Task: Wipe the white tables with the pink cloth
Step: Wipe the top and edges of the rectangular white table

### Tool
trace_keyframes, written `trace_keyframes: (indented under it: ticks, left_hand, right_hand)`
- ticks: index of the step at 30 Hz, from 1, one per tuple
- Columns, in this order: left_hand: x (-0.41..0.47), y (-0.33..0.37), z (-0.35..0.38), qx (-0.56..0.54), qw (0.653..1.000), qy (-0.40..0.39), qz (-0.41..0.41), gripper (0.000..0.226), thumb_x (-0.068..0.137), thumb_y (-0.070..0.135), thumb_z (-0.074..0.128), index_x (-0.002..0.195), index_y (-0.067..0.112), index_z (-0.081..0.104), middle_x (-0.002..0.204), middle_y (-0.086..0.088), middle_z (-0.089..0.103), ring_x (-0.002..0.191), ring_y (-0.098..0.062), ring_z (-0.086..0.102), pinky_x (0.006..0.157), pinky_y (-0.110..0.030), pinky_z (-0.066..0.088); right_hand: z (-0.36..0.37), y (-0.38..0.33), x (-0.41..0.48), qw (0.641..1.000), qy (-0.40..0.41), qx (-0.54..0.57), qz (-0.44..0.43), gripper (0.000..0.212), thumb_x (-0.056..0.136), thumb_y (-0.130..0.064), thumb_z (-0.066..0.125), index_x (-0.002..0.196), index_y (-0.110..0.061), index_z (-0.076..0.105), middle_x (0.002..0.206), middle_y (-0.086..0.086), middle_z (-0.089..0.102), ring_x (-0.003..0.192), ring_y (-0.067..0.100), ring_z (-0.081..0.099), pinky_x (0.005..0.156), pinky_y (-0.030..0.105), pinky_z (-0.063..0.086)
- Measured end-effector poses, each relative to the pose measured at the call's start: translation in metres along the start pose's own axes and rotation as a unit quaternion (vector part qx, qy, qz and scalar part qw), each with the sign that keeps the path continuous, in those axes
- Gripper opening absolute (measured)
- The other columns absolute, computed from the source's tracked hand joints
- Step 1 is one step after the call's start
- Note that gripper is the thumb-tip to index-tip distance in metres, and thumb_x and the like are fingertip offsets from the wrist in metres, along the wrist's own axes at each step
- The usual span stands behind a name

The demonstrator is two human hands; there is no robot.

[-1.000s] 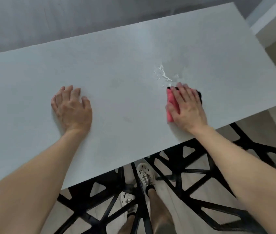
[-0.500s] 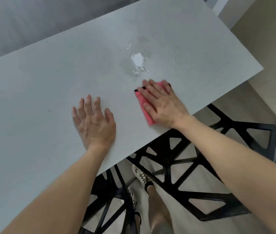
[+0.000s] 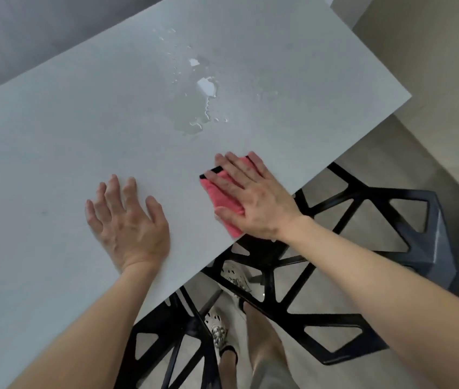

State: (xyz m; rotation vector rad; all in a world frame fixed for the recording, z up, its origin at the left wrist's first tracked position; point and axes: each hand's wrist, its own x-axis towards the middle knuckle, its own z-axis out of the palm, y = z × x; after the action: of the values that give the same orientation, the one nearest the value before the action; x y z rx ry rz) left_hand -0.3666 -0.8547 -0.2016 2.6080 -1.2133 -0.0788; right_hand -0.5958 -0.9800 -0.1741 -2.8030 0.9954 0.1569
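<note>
Cloth [image 3: 224, 202] shifted nearer table [image 3: 54, 141] edge.

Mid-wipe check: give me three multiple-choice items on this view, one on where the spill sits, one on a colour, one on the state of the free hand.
1. Where is the puddle relative to the cloth?
A. Under the cloth
B. Farther up the table, apart from the cloth
C. By the left hand

2. What colour is the cloth?
A. Blue
B. Yellow
C. Pink

3. What is the left hand doing?
A. Resting flat and empty on the table
B. Holding a bottle
C. Hanging below the tabletop

Key: 1 B, dry tabletop shows between the water and the cloth under the right hand. 2 C, pink fabric shows beside the fingers. 3 A, its palm is down with fingers spread and nothing under it.
</note>
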Motion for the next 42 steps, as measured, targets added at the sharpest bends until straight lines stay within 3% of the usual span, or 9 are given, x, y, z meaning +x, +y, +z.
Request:
trace_keyframes:
  ticks: [4,8,12,16,23,28,31,38,42]
  left_hand:
    - [-0.001,-0.001,0.000,0.000,1.000,0.005,-0.004,0.048,0.109,0.037,0.046,0.153,0.018,0.045,0.168,-0.007,0.035,0.162,-0.029,0.021,0.135,-0.055,0.007]
    - [0.001,-0.001,-0.002,-0.003,1.000,0.008,0.002,0.047,0.109,0.037,0.044,0.152,0.018,0.046,0.169,-0.007,0.036,0.163,-0.030,0.021,0.135,-0.055,0.006]
    - [0.001,-0.001,-0.003,0.001,1.000,0.009,0.002,0.048,0.108,0.040,0.041,0.151,0.019,0.046,0.168,-0.007,0.037,0.162,-0.031,0.023,0.134,-0.057,0.009]
    - [0.001,-0.002,-0.002,0.004,1.000,0.011,0.005,0.049,0.108,0.041,0.039,0.151,0.020,0.046,0.168,-0.007,0.037,0.162,-0.030,0.023,0.134,-0.056,0.009]
    - [0.000,-0.001,-0.001,0.007,1.000,0.011,0.004,0.048,0.108,0.040,0.042,0.151,0.020,0.046,0.169,-0.006,0.037,0.163,-0.029,0.022,0.134,-0.056,0.009]
    - [0.000,0.000,-0.004,0.010,1.000,0.013,0.001,0.050,0.106,0.042,0.040,0.150,0.019,0.048,0.167,-0.006,0.039,0.162,-0.030,0.025,0.133,-0.057,0.011]
    - [0.000,0.000,-0.005,0.014,1.000,0.017,0.008,0.053,0.104,0.042,0.041,0.149,0.017,0.050,0.167,-0.008,0.041,0.161,-0.032,0.027,0.133,-0.057,0.012]
    - [0.000,0.001,-0.004,0.021,0.999,0.030,0.010,0.054,0.103,0.040,0.045,0.150,0.015,0.052,0.166,-0.010,0.041,0.160,-0.034,0.029,0.133,-0.058,0.013]
    - [0.000,0.002,-0.007,0.023,0.999,0.032,0.011,0.055,0.102,0.039,0.047,0.150,0.013,0.054,0.165,-0.012,0.043,0.159,-0.036,0.032,0.132,-0.059,0.016]
  right_hand:
    - [-0.014,0.092,0.000,0.971,0.045,-0.010,0.236,0.075,0.110,-0.071,0.020,0.174,-0.035,0.006,0.183,0.006,0.003,0.169,0.022,-0.001,0.135,0.057,-0.003]
    - [-0.011,0.038,0.020,0.928,0.100,0.017,0.359,0.077,0.110,-0.068,0.009,0.175,-0.027,0.006,0.182,0.015,0.004,0.169,0.031,0.004,0.134,0.060,0.003]
    - [0.005,-0.085,0.010,0.992,0.032,0.056,0.111,0.072,0.113,-0.061,0.020,0.175,-0.030,0.000,0.182,0.010,-0.006,0.169,0.026,-0.009,0.134,0.059,0.002]
    - [0.005,-0.029,0.003,0.999,-0.011,0.010,-0.050,0.074,0.111,-0.068,0.021,0.174,-0.037,0.001,0.183,0.000,-0.007,0.168,0.018,-0.010,0.136,0.050,-0.007]
    - [-0.011,0.063,0.032,0.916,0.111,0.036,0.384,0.080,0.108,-0.068,0.014,0.174,-0.023,0.014,0.181,0.018,0.010,0.169,0.032,0.006,0.134,0.059,0.004]
    - [0.004,-0.070,0.025,0.998,0.017,0.036,0.040,0.072,0.113,-0.061,0.022,0.175,-0.029,0.003,0.182,0.009,-0.007,0.169,0.023,-0.011,0.135,0.054,0.000]
    - [0.002,-0.021,0.037,0.996,-0.001,0.012,-0.092,0.073,0.111,-0.064,0.029,0.174,-0.036,0.006,0.183,0.000,-0.005,0.168,0.017,-0.009,0.136,0.049,-0.005]
    - [-0.026,0.075,0.128,0.945,0.103,0.038,0.308,0.077,0.107,-0.064,0.018,0.174,-0.025,0.018,0.181,0.015,0.010,0.169,0.030,0.006,0.135,0.058,0.002]
    - [-0.011,-0.027,0.086,0.996,0.055,0.032,0.057,0.075,0.112,-0.061,0.023,0.175,-0.024,0.009,0.182,0.012,-0.002,0.169,0.025,-0.005,0.135,0.055,0.001]
